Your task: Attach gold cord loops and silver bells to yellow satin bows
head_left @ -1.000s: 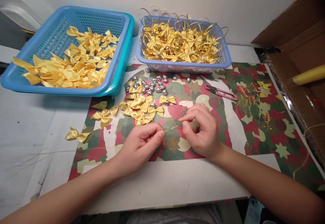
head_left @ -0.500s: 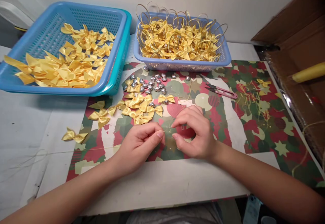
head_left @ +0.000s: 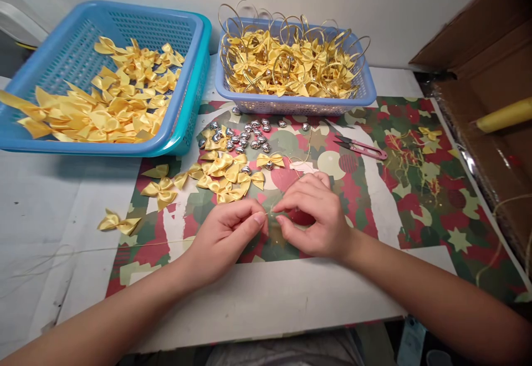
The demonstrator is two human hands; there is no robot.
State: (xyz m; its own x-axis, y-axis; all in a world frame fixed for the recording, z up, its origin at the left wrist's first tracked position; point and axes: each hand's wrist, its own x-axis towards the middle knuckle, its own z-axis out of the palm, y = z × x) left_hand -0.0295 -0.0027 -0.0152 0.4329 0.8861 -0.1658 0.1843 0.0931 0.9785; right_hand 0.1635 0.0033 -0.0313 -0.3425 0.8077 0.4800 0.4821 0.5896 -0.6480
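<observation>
Red, green and cream patterned paper point(head_left: 369, 266) covers part of the white tabletop point(head_left: 224, 305), and loose silver beads point(head_left: 255, 144) lie scattered near its far edge. Nearer the person than the silver beads, the left hand point(head_left: 230, 233) has its thumb and index finger pressed together on a fine yellow thread point(head_left: 266, 214), the other fingers curled under. Just beside it, also on the near side of the silver beads, the right hand point(head_left: 316, 216) has its thumb and index fingertips slightly parted; thread shows at the index fingertip, too fine to tell whether it touches. Yellow bows point(head_left: 226, 172) lie between the silver beads and the left hand. To the right of the silver beads are pink-handled snips point(head_left: 366, 149), and farther right thread scraps point(head_left: 409, 158). Behind the silver beads stands a lavender basket point(head_left: 295, 102) of bows and gold rings point(head_left: 291, 28); to their left, a blue basket point(head_left: 62, 145) holds more bows.
</observation>
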